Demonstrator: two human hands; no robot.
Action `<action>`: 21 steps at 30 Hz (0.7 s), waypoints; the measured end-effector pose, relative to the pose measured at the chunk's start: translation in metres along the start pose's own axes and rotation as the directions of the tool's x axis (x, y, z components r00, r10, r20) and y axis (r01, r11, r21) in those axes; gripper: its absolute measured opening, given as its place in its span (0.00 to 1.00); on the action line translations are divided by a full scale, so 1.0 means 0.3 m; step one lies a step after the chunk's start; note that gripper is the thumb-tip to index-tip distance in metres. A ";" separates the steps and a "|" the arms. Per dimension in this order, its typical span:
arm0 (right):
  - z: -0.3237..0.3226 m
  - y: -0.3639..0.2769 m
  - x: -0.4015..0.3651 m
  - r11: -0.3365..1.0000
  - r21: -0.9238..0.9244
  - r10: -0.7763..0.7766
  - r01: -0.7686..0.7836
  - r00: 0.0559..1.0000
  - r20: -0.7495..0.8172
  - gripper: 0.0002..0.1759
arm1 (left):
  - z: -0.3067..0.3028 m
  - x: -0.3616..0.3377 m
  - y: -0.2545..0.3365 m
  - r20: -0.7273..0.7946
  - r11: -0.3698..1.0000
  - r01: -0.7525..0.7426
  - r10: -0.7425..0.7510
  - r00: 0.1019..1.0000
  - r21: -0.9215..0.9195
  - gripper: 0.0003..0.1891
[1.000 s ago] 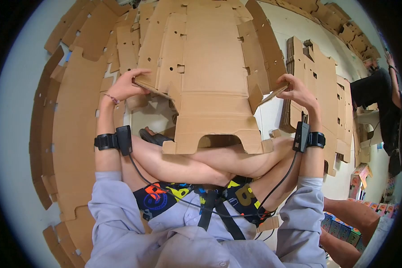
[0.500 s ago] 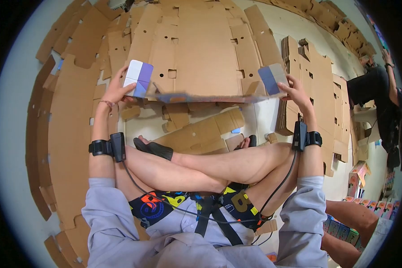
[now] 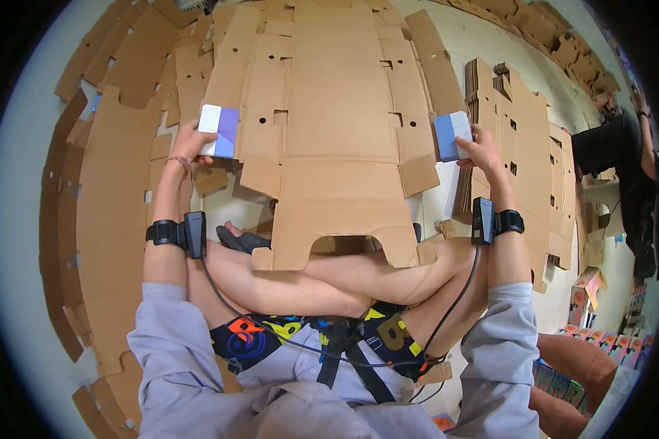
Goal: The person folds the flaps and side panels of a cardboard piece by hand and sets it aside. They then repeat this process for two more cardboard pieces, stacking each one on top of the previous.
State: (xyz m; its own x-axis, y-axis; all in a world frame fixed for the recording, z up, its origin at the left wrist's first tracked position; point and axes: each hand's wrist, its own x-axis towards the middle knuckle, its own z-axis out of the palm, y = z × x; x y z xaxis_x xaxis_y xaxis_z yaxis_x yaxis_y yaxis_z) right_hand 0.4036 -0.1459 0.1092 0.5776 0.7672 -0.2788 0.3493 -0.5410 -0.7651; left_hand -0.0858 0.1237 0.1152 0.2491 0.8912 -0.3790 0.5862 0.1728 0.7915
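A large die-cut cardboard sheet (image 3: pixel 337 124) lies flat in front of me, its notched near end over my crossed legs. My left hand (image 3: pixel 190 140) grips the sheet's left side flap at a white and purple printed corner (image 3: pixel 218 132). At the right, my right hand (image 3: pixel 479 151) holds a blue and white printed corner (image 3: pixel 453 136), thumb on top. The fingers beneath both corners are mostly hidden.
A stack of cut cardboard (image 3: pixel 520 161) stands at the right, and long cardboard sheets (image 3: pixel 117 219) lie at the left. Another person's arm (image 3: pixel 578 362) is at the lower right. A person in dark clothing (image 3: pixel 611 146) is farther back right. Small colourful boxes (image 3: pixel 564 380) sit low right.
The sheet's near part has unfolded toward me and down over my legs, covering the scrap cardboard and part of my feet. The printed corners have turned slightly, with both hands still on them.
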 end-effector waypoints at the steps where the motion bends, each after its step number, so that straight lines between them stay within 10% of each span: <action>1: 0.005 0.003 0.004 1.000 -0.022 -0.003 0.003 1.000 -0.011 0.26 | 0.001 0.008 -0.006 0.000 1.000 0.014 -0.014 1.000 -0.021 0.20; 9: 0.107 -0.064 0.002 0.914 -0.403 -0.108 0.053 0.987 -0.116 0.23 | 0.044 0.039 -0.038 -0.110 0.989 -0.103 0.115 0.987 0.103 0.14; 13: 0.208 -0.076 0.023 0.808 -0.585 -0.182 0.069 0.974 -0.136 0.28 | 0.162 0.034 -0.009 -0.196 0.688 -0.185 0.436 0.878 0.702 0.14; 18: 0.356 0.034 0.107 0.734 -0.483 -0.632 0.478 0.740 -0.227 0.37 | 0.295 0.044 -0.015 -0.133 0.845 -0.183 0.284 0.949 0.503 0.34; 21: 0.364 -0.002 0.085 0.870 -0.389 -0.401 0.304 0.894 -0.199 0.38 | 0.362 0.119 -0.088 -0.203 0.833 -0.498 0.544 0.814 0.241 0.39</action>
State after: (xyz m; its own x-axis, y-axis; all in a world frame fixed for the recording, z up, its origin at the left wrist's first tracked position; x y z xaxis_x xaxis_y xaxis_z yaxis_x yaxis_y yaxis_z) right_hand 0.3376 -0.0883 0.0393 0.5229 0.8346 0.1731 0.7663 -0.3713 -0.5244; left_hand -0.0086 0.1053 0.0287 0.3656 0.9045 0.2197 0.5501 -0.4003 0.7329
